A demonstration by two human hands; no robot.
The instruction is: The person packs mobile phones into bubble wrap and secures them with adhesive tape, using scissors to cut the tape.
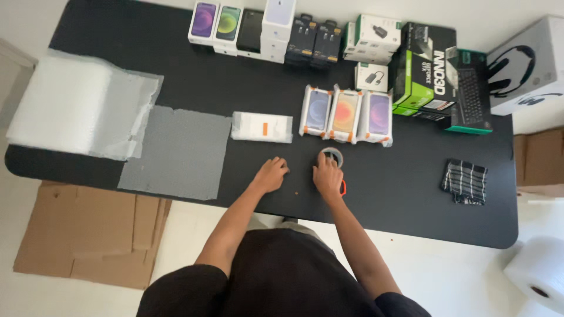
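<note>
Black table (176, 88), wide, rounded at the corners. On its left end, a big roll of bubble wrap (76, 108) with a loose sheet trailing right; beside that, a flat grey foam sheet (176, 152). At the far right edge, a white box with headphones pictured (529, 64), then a green and black box (426, 73) and a keyboard box (470, 91) just beside it. Along the far edge, a row of phone boxes (235, 26) and small accessory boxes (346, 38). Mid-table, three wrapped phone cases (346, 114) side by side, and left of them a wrapped white parcel (262, 127). Near the right, a folded checked cloth (465, 181).

Right hand (328, 176) laid on a tape dispenser with a roll of clear tape (331, 156), fingers curled over it, just in front of the wrapped cases. Left hand (271, 174) resting loosely curled on the bare table, holding nothing, near the right hand but apart from it.
</note>
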